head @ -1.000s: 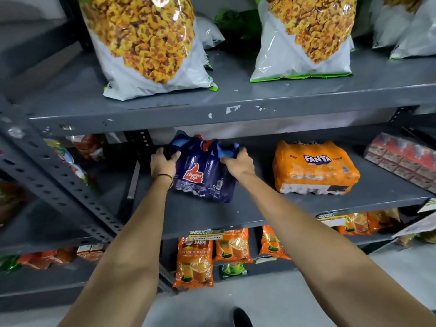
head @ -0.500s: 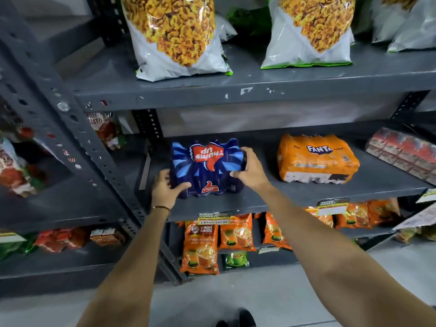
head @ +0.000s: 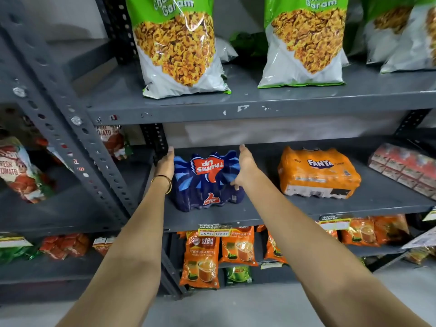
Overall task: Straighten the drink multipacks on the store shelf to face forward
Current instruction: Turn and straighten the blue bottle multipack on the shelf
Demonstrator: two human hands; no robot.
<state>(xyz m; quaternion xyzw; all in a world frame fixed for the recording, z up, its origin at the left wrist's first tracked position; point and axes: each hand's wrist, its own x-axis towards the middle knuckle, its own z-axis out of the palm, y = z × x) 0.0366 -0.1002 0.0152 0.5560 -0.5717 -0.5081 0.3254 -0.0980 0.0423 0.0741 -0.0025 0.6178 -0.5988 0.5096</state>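
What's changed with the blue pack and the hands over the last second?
The blue pack went from tipped up in both grips to sitting flat on the shelf. Left hand and right hand now lie straight-fingered against its sides. The Fanta pack stayed put.

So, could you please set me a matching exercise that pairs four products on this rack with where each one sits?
Things:
1. Thums Up multipack
2. Fanta multipack
3. green-topped snack bag
4. orange tea packet

Places:
A. top shelf
B. shelf below the multipacks
C. middle shelf, between the left hand and the right hand
D. middle shelf, right of both hands, untouched

Pairs: 1-C, 2-D, 3-A, 4-B
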